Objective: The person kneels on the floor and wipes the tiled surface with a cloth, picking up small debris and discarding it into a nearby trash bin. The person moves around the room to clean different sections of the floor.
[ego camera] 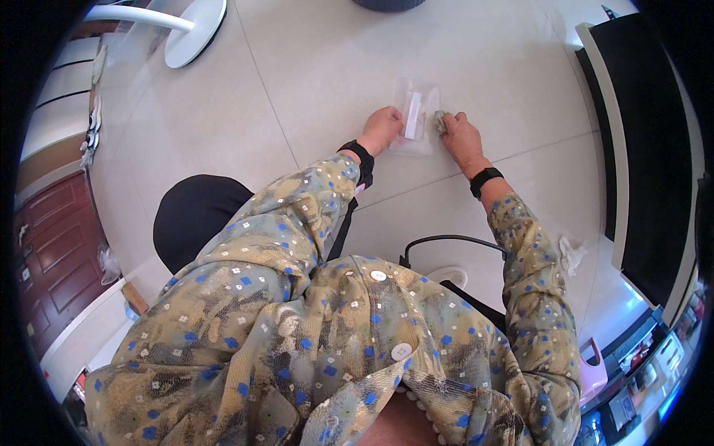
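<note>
A clear plastic bag [417,147] is in front of me over the pale tiled floor, with a flat white strip [413,115] showing in its middle. At the bag's left edge, my left hand [382,131] has its fingers curled and pinched on the plastic. On the other side, my right hand [464,142] grips a small crumpled greyish wad, perhaps cloth or tissue [439,122], close to the bag's right edge. The fingertips of my right hand are partly hidden behind the wad.
A white round stand base [196,33] is at upper left, a dark round object [387,4] at the top edge. A long black-fronted cabinet [641,156] lines the right side. Crumpled white tissue [571,255] and a pink plastic item [593,374] lie right; a black round seat [198,217] left.
</note>
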Demonstrator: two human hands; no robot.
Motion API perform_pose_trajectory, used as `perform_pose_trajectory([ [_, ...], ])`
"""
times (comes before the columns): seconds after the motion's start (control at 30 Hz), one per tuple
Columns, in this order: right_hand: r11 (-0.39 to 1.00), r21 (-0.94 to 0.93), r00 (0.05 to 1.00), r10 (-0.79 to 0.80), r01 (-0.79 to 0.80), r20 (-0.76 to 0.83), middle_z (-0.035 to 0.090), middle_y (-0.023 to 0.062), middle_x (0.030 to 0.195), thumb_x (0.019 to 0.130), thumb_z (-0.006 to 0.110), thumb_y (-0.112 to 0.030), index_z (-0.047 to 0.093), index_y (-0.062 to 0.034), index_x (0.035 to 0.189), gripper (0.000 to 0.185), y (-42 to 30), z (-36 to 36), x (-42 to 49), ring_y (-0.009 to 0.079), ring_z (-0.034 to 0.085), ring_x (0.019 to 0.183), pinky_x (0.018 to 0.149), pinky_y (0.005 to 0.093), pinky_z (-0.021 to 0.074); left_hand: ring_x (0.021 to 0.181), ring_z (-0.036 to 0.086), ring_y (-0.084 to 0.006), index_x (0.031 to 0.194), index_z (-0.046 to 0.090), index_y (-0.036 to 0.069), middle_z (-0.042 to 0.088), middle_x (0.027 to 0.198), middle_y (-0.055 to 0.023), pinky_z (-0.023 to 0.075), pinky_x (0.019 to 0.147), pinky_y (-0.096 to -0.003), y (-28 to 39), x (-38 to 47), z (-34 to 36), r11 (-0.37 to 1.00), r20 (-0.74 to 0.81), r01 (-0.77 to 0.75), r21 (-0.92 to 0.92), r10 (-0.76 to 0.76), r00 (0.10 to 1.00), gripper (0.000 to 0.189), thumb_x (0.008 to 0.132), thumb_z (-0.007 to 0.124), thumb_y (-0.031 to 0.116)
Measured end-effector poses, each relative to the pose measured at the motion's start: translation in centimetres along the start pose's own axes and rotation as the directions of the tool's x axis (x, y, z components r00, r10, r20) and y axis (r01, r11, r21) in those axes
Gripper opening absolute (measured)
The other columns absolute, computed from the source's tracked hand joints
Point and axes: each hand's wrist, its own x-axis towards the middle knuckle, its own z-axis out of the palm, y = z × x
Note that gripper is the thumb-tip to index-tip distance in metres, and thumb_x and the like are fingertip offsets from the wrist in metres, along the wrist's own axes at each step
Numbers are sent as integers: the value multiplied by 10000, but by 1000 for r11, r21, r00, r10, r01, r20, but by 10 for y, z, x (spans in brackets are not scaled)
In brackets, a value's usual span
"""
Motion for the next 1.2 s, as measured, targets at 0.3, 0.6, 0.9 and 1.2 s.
perform_pose_trajectory([
  [0.3, 80, 853, 851, 164, -516, 499, 609, 45, 819, 847, 609, -137, 580, -31, 1017, 203, -16, -13, 9, 102, 590, 635, 548, 239, 527, 647, 646, -204, 916, 515, 40, 602, 803, -88, 495, 489, -288, -9, 3, -1, 991, 66, 62, -116, -54, 996, 108, 810, 533, 53],
  [0.6, 890, 279, 926, -307, 360, -218, 556, 68, 928, 827, 510, -27, 535, -18, 1127, 301, -32, -26, 16, 157, 577, 779, 618, 285, 501, 758, 634, -223, 931, 507, 57, 580, 862, -73, 541, 602, -317, -10, -6, -11, 896, 206, 200, -396, -126, 970, 90, 852, 535, 91],
  [0.9, 596, 772, 960, -1, -223, 278, 591, 35, 930, 860, 466, -82, 551, -50, 1133, 288, -26, -55, 16, 117, 559, 773, 600, 255, 483, 769, 634, -229, 1010, 478, 58, 586, 899, -85, 548, 665, -334, -7, -5, -16, 889, 238, 194, -415, -100, 966, 147, 878, 529, 100],
  [1.2, 501, 759, 847, 517, -416, 124, 635, 77, 876, 780, 421, -41, 600, -55, 1014, 295, 96, -64, 26, 171, 603, 712, 534, 296, 491, 772, 639, -210, 988, 486, 83, 591, 921, -74, 540, 645, -323, -6, -10, -22, 891, 184, 207, -403, -142, 973, 118, 882, 529, 112],
])
